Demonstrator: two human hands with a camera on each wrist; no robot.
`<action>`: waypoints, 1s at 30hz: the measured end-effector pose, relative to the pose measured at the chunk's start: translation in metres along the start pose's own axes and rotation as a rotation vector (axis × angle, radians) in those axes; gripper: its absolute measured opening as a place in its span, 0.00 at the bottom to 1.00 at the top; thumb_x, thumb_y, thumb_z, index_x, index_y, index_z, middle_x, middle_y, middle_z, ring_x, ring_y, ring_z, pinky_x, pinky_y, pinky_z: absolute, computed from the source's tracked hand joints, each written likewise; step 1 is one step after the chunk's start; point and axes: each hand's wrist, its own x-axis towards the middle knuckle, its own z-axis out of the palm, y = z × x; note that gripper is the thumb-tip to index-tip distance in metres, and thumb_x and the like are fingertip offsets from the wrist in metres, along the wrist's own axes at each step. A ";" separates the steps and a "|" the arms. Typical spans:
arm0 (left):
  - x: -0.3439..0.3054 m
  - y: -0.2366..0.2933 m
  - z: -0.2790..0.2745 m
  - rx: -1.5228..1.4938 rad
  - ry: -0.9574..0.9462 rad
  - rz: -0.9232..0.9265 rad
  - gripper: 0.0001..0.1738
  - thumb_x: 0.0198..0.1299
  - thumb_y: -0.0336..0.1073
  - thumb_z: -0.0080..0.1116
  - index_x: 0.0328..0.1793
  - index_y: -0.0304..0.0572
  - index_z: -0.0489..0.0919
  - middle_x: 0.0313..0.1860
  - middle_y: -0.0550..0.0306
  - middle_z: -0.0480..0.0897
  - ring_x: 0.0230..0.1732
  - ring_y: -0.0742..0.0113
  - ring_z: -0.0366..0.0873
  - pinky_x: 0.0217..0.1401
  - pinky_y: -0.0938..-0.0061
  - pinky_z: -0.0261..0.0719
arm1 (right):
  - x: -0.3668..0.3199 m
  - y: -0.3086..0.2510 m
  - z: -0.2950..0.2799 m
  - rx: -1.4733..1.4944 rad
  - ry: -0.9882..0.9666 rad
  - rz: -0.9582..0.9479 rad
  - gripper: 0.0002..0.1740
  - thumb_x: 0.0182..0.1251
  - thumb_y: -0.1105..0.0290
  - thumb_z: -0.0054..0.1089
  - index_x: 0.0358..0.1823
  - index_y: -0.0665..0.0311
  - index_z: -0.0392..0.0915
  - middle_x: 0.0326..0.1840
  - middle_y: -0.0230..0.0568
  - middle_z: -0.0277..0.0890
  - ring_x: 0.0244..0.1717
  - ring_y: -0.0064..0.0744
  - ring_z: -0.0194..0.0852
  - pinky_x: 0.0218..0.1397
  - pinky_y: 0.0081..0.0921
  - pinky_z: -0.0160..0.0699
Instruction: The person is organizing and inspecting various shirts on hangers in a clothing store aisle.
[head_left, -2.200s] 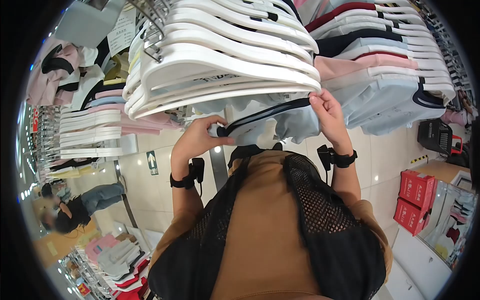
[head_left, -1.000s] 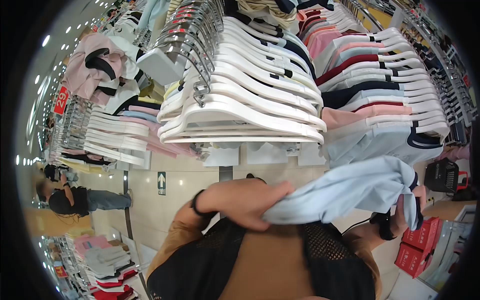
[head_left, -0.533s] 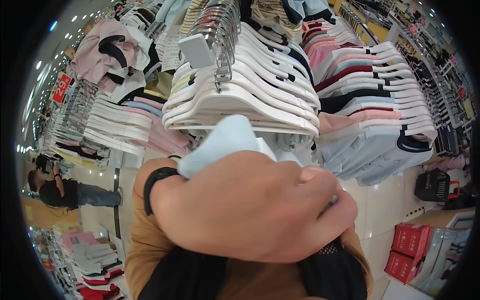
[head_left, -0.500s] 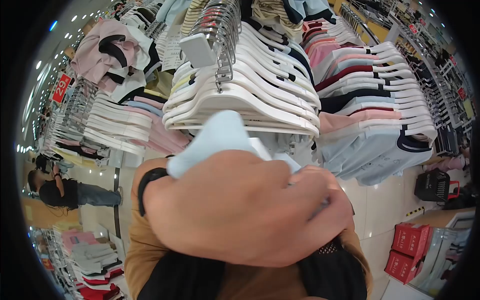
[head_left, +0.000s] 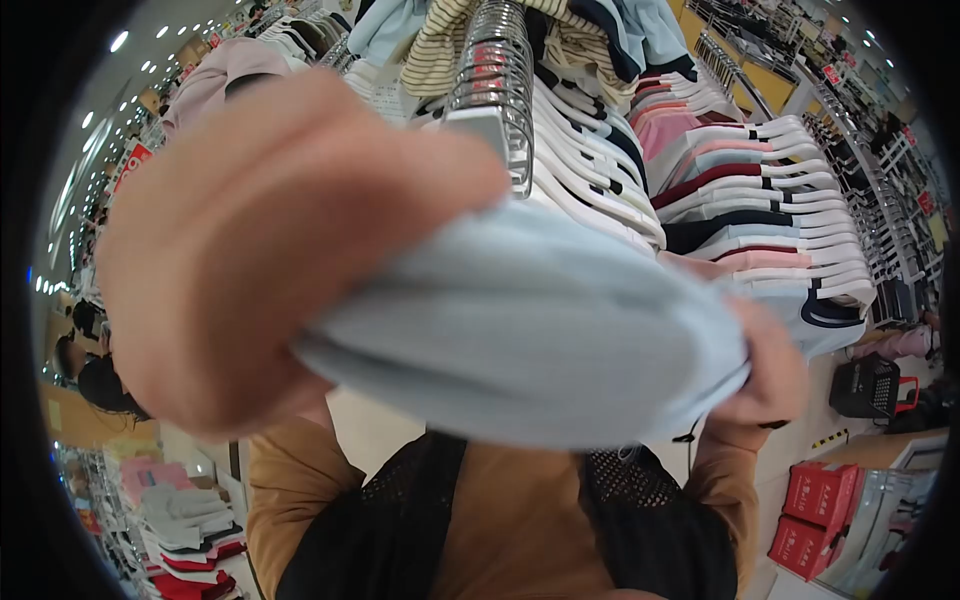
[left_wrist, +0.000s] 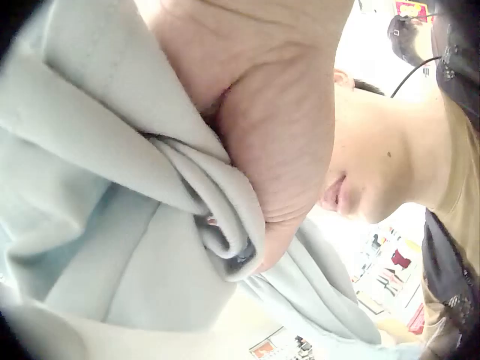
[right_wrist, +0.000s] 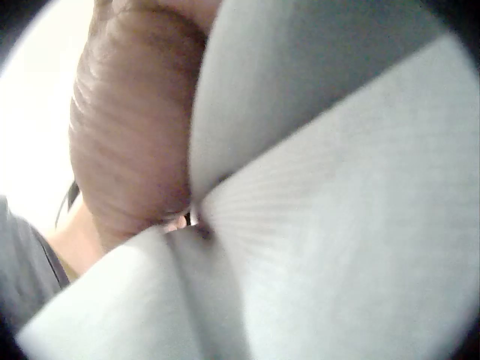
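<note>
A light blue T-shirt [head_left: 560, 330] is stretched between my two hands, raised close to the head camera and blurred. My left hand [head_left: 260, 260], large at the left of the head view, grips one end. At the right, my right hand [head_left: 770, 365] holds the other end with curled fingers. In the left wrist view the cloth [left_wrist: 90, 165] bunches into twisted folds against the left hand [left_wrist: 277, 127], with a bit of dark trim inside. Smooth cloth [right_wrist: 337, 195] fills much of the right wrist view beside the right hand [right_wrist: 135, 120]; its fingertips are hidden.
Behind the shirt, white hangers [head_left: 590, 190] hang packed on a metal rail. More hung clothes [head_left: 760, 200] stand at the right. Red boxes [head_left: 815, 520] and a black basket [head_left: 865, 385] are on the right side. Folded clothes [head_left: 185, 520] lie at lower left.
The T-shirt has come away from beneath the hangers, where both hands held its navy collar. Half a second ago the hands were together; now they are apart, the left raised, the shirt spread between them.
</note>
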 end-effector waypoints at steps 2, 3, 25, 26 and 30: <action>0.002 -0.015 -0.011 0.182 -0.128 -0.031 0.26 0.44 0.35 0.68 0.51 0.30 0.80 0.36 0.49 0.80 0.31 0.62 0.78 0.32 0.76 0.72 | 0.013 -0.006 -0.015 -0.496 0.390 -0.122 0.26 0.48 0.73 0.70 0.51 0.70 0.75 0.43 0.46 0.80 0.44 0.41 0.81 0.50 0.29 0.76; -0.001 -0.027 -0.010 0.243 -0.170 -0.039 0.27 0.45 0.34 0.68 0.54 0.29 0.78 0.39 0.46 0.81 0.34 0.60 0.79 0.36 0.75 0.75 | 0.025 -0.008 -0.024 -0.753 0.592 -0.142 0.24 0.49 0.76 0.68 0.51 0.71 0.76 0.45 0.47 0.80 0.46 0.41 0.80 0.53 0.29 0.75; 0.024 -0.276 0.085 0.571 0.536 -0.319 0.23 0.47 0.21 0.52 0.54 0.39 0.73 0.45 0.41 0.77 0.52 0.42 0.73 0.54 0.59 0.72 | 0.264 0.075 -0.139 -1.404 0.796 -0.298 0.23 0.50 0.83 0.52 0.50 0.60 0.73 0.45 0.52 0.72 0.47 0.58 0.73 0.45 0.44 0.74; 0.022 -0.283 0.095 0.568 0.488 -0.378 0.25 0.47 0.20 0.50 0.55 0.36 0.72 0.47 0.40 0.77 0.52 0.40 0.73 0.54 0.56 0.72 | 0.269 0.089 -0.146 -1.451 0.762 -0.230 0.23 0.50 0.83 0.52 0.50 0.61 0.72 0.45 0.53 0.72 0.48 0.58 0.73 0.46 0.45 0.74; 0.007 -0.330 0.150 0.240 0.532 -0.289 0.26 0.52 0.22 0.49 0.61 0.37 0.68 0.51 0.33 0.78 0.57 0.37 0.74 0.57 0.56 0.73 | 0.275 0.148 -0.161 -1.149 0.517 -0.164 0.21 0.55 0.78 0.56 0.54 0.64 0.70 0.51 0.57 0.73 0.53 0.61 0.71 0.56 0.43 0.72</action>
